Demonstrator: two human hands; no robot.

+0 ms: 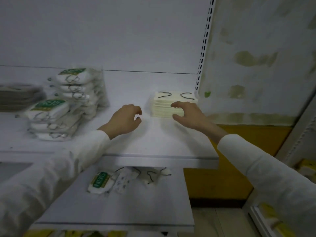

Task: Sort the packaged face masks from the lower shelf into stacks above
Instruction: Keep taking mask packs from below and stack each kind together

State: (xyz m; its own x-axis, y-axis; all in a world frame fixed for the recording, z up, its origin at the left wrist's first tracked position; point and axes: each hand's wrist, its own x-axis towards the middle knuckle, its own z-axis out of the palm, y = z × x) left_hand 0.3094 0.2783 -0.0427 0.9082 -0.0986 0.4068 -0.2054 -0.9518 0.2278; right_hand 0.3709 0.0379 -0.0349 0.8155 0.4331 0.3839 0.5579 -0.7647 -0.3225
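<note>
Seen from the head camera, both hands reach over the upper shelf point(153, 147), white sleeves coming in from 7 and 4 o'clock. The right hand point(188, 113) is on the plain mask stack point(164, 106), a white pile with black ear loops on top. The stack stands at about 2 o'clock on that shelf, close to the perforated upright point(204, 45). Its fingers lie over the stack's near top edge and the thumb sits low against the front, so the grip is clamped on the stack's near right corner. The left hand point(124, 118) hovers just at 9 o'clock of that stack, apart from it. Its grip is loosely curved, with thumb and fingers apart and nothing between them.

Further toward 9 o'clock on the same shelf stand two green-labelled stacks point(75, 86), one behind the other, the nearer one point(49, 117) lower. A blurred dark pile point(17, 98) lies at the far 9 o'clock edge.

Down at 6 o'clock, the lower shelf point(136, 202) carries loose packs. A green-labelled pack point(100, 183) touches a patterned pack point(123, 181), with black-looped masks point(153, 175) beside them, partly under the upper shelf's lip. A stained wall point(256, 57) fills the 3 o'clock side.
</note>
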